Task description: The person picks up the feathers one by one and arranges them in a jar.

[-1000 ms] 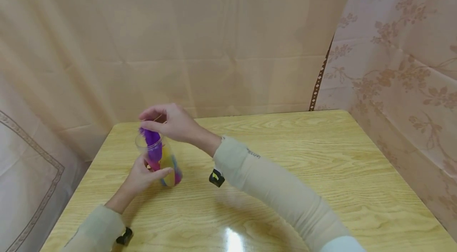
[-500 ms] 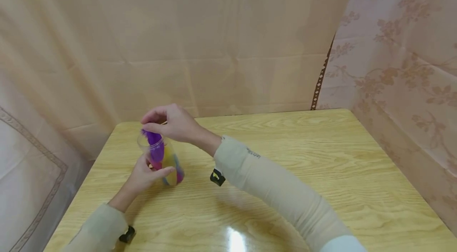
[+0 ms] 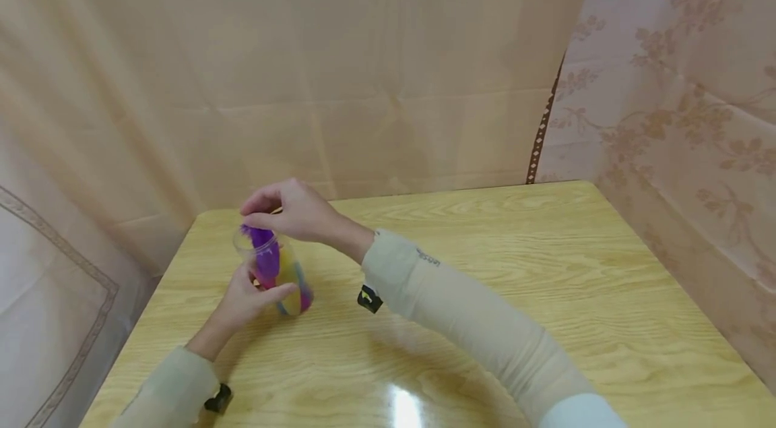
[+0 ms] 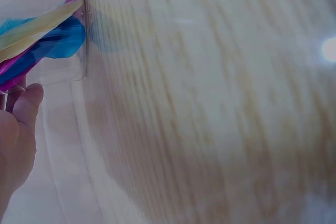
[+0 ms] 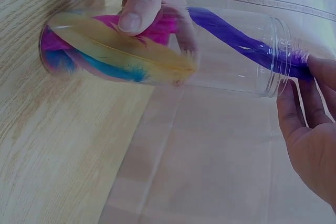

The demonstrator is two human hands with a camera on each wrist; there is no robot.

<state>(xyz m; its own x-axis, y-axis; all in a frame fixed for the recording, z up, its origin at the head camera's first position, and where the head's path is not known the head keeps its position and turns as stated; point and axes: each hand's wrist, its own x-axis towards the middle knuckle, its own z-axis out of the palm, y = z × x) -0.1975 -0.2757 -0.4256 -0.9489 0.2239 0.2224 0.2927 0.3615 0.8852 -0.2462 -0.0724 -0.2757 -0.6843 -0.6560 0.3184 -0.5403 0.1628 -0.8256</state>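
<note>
A clear jar [image 5: 226, 74] stands on the table at the left, its mouth open. My left hand [image 3: 245, 300] grips it round the side, thumb across the front. Over the mouth, my right hand [image 3: 303, 212] pinches a purple feather [image 5: 231, 35] near one end; most of that feather hangs inside the jar. Lower in the jar lie a yellow feather [image 5: 121, 48], a pink feather [image 5: 168, 24] and a blue feather [image 4: 63, 40], overlapping. In the right wrist view, right fingertips are close to the rim; whether they touch it I cannot tell.
The wood-grain table [image 3: 485, 280] stretches to the right of the jar, with a bright light reflection near its front. A plain beige curtain [image 3: 364, 77] hangs behind, and a flowered cloth [image 3: 679, 111] hangs at the right.
My right hand has come down slightly, and the purple feather sits a little deeper in the jar. The left hand keeps its grip, with the view shifting slightly.
</note>
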